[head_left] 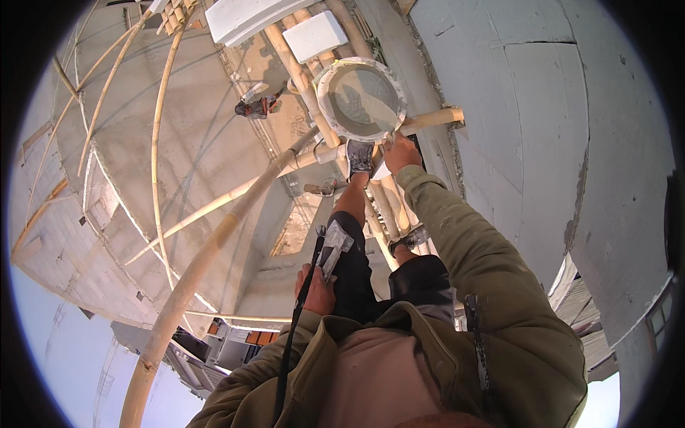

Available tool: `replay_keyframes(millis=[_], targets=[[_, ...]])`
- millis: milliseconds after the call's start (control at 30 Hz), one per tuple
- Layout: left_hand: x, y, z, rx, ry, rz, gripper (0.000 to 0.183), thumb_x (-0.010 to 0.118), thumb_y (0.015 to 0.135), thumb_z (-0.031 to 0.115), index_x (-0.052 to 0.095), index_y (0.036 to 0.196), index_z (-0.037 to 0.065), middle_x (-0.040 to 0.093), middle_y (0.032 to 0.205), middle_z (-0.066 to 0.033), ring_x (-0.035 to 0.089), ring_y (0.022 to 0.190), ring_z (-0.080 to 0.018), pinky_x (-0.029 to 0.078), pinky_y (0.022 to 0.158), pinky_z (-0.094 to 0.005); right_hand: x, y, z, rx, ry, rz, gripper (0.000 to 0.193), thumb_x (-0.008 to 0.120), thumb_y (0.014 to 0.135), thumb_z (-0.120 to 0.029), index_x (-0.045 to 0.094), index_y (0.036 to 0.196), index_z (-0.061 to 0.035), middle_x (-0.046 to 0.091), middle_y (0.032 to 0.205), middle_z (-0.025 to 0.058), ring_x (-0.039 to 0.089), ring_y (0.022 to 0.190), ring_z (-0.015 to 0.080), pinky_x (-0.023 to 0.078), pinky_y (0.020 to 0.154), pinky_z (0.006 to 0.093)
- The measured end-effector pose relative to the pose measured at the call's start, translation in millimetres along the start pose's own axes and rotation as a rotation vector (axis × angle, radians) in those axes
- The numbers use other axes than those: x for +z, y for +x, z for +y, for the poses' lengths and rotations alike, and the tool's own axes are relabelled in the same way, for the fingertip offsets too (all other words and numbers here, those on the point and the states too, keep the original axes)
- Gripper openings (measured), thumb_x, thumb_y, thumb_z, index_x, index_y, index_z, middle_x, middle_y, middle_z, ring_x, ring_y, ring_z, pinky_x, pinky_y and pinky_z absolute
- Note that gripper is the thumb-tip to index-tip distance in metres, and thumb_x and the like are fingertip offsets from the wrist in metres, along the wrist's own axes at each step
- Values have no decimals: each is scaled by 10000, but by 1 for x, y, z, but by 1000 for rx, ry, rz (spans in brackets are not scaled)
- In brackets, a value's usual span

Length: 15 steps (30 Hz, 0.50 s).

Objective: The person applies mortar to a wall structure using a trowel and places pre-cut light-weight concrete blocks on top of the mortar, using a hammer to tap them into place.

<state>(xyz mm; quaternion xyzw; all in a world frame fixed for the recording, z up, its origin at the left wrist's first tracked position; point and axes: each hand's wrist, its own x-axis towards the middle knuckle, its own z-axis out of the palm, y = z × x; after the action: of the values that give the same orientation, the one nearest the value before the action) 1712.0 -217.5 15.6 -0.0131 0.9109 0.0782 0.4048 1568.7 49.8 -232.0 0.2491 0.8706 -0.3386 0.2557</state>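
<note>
My right hand (404,154) is closed at the near right rim of a round tub (399,87) caked with dried mortar. Wet grey mortar (360,100) lies in the tub, partly in shadow. Down beside my left thigh, my left hand (317,289) is closed around a mortar-smeared trowel (335,246); its handle is mostly hidden by the fingers. The tub rests on bamboo poles (303,71) just beyond my forward foot (359,157).
White blocks (314,37) lie on the poles beyond the tub. A long bamboo pole (214,250) slants up on my left. A grey plastered wall (528,121) rises on the right. Far below, another person (258,107) is on the ground. My rear foot (408,239) stands on bamboo.
</note>
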Motion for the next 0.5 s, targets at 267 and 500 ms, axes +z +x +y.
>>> replay_keyframes(millis=[267, 500], targets=[[6, 21, -17, -38, 11, -28, 356, 781, 825, 203, 544, 1029, 31, 563, 1134, -161, 571, 1052, -387, 485, 868, -509, 102, 212, 30, 69, -186, -113, 412, 588, 977, -347, 698, 1144, 13, 692, 1187, 276, 668, 1138, 425, 517, 958, 541], [30, -20, -21, -147, 18, 54, 326, 741, 885, 222, 547, 1030, 3, 560, 1123, -190, 589, 1067, -416, 500, 898, -504, 31, 16, 17, -54, 435, -309, 629, 607, 975, -521, 642, 1313, 9, 665, 1268, 263, 655, 1156, 369, 500, 1003, 416]])
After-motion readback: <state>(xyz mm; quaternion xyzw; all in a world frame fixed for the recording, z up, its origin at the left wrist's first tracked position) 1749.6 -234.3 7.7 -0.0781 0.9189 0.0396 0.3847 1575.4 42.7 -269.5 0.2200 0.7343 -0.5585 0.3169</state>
